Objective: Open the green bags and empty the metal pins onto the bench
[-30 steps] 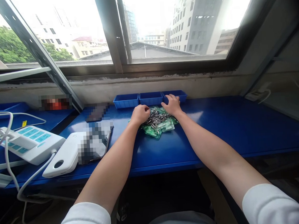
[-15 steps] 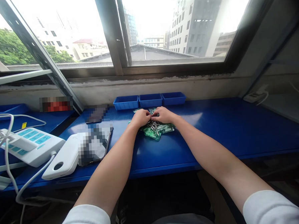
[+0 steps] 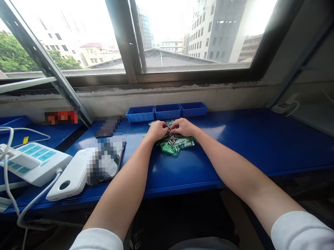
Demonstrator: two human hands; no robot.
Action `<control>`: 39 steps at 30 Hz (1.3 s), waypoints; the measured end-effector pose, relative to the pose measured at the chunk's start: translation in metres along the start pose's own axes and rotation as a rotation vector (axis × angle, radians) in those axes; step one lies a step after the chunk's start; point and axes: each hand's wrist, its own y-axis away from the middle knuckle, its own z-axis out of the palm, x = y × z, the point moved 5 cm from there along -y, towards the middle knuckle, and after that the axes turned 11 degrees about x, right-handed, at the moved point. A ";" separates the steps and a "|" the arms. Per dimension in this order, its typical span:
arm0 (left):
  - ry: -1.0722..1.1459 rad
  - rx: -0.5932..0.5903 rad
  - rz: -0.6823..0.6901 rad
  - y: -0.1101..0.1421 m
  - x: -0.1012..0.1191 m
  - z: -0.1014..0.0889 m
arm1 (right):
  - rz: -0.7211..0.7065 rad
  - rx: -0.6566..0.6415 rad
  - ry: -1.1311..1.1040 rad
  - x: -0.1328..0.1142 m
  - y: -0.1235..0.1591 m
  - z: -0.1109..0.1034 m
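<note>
A pile of slim metal pieces, like screws (image 3: 172,139), lies on crumpled green and clear plastic bags (image 3: 169,149) in the middle of the blue table. Over its left side is my left hand (image 3: 158,130), fingers curled inward with the tips together. My right hand (image 3: 184,127) bends in from the other side, thumb and fingers pinched close to the left fingertips. Whatever small piece sits between the fingers is too small to make out. The hands hide the back of the pile.
Three blue bins (image 3: 168,112) stand in a row behind the pile. Left on the table are a white power bank (image 3: 69,178), a phone-like slab (image 3: 121,157) and a dark flat item (image 3: 107,128). A white power strip (image 3: 42,161) with looping cables lies farther left, near a metal shelf post (image 3: 70,92).
Both hands stay over the pile; their fingertips have drawn very slightly apart. The view has shifted a little, and nothing else visibly moved.
</note>
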 end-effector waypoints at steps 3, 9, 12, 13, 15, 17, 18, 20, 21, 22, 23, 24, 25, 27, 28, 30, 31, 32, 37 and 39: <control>0.007 0.024 -0.001 -0.001 0.000 -0.001 | 0.010 0.020 -0.001 -0.003 0.001 -0.001; 0.033 0.000 -0.015 -0.001 -0.001 0.001 | -0.049 -0.023 0.041 -0.015 0.006 -0.001; 0.043 -0.014 -0.010 -0.001 -0.002 0.003 | -0.089 -0.051 0.062 -0.020 0.006 0.000; 0.042 -0.013 -0.012 -0.001 -0.003 0.004 | -0.104 -0.059 0.070 -0.020 0.006 0.000; 0.035 -0.001 -0.024 -0.002 -0.004 0.003 | -0.118 -0.062 0.071 -0.020 0.005 0.001; 0.027 0.014 -0.039 -0.002 -0.005 0.002 | -0.120 -0.046 0.047 -0.018 0.004 0.002; 0.025 0.019 -0.045 -0.002 -0.005 0.002 | -0.122 -0.037 0.031 -0.017 0.004 0.003; 0.024 0.023 -0.056 -0.002 -0.005 0.000 | -0.130 -0.022 0.001 -0.016 0.004 0.004; 0.025 0.026 -0.060 -0.002 -0.004 0.000 | -0.130 -0.012 -0.012 -0.015 0.004 0.004; 0.025 0.033 -0.064 -0.002 -0.004 -0.001 | -0.127 0.001 -0.024 -0.015 0.003 0.004; 0.029 0.041 -0.069 -0.002 -0.003 -0.002 | -0.120 0.017 -0.035 -0.015 0.003 0.003; 0.038 0.054 -0.075 -0.002 -0.003 -0.003 | -0.111 0.039 -0.043 -0.016 0.003 0.002; 0.052 0.069 -0.080 -0.002 -0.002 -0.004 | -0.098 0.064 -0.046 -0.016 0.002 0.000; 0.097 0.113 -0.094 -0.002 0.000 -0.007 | -0.061 0.124 -0.036 -0.016 0.002 -0.004; 0.123 0.138 -0.100 -0.002 0.000 -0.009 | -0.040 0.159 -0.024 -0.016 0.002 -0.006; 0.172 0.189 -0.110 -0.002 0.002 -0.012 | -0.002 0.237 0.006 -0.016 0.001 -0.012; 0.196 0.208 -0.109 -0.001 0.004 -0.013 | 0.012 0.277 0.018 -0.016 0.001 -0.015; 0.220 0.217 -0.100 -0.001 0.005 -0.014 | 0.023 0.318 0.025 -0.016 0.001 -0.017; 0.336 0.188 0.021 0.002 0.015 -0.013 | 0.098 0.466 0.040 -0.010 0.001 -0.025; 0.361 0.209 0.038 0.002 0.016 -0.013 | 0.110 0.477 0.065 -0.008 0.000 -0.026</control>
